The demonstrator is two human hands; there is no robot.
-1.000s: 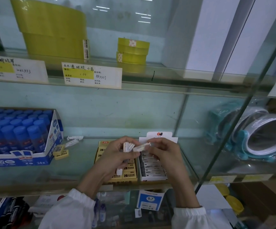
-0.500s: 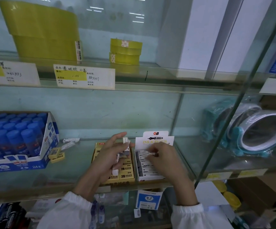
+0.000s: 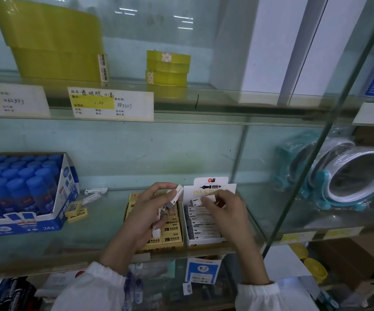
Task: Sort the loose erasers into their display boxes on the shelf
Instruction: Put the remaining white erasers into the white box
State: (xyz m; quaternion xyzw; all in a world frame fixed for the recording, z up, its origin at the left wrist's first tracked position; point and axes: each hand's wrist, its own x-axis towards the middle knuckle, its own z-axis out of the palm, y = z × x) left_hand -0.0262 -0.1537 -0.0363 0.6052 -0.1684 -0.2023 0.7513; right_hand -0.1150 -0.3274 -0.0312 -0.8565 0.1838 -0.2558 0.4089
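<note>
Two display boxes stand side by side on the glass shelf: a yellow box of 2B erasers (image 3: 170, 232) and a white box of ink erasers (image 3: 204, 240) with an upright header card. My left hand (image 3: 145, 212) hovers over the yellow box, gripping a few white erasers (image 3: 176, 194). My right hand (image 3: 224, 207) pinches one white eraser (image 3: 197, 201) at the back row of the white box. Loose yellow erasers (image 3: 76, 212) and white erasers (image 3: 95, 191) lie on the shelf to the left.
A blue box of glue sticks (image 3: 22, 198) fills the shelf's left end. Wrapped teal mirrors (image 3: 347, 176) sit behind a glass divider (image 3: 304, 176) on the right. Yellow tape rolls (image 3: 167, 68) and price labels are on the shelf above.
My right hand carried one white eraser from my left hand down to the back of the white box. My left hand shifted slightly left, still holding its erasers.
</note>
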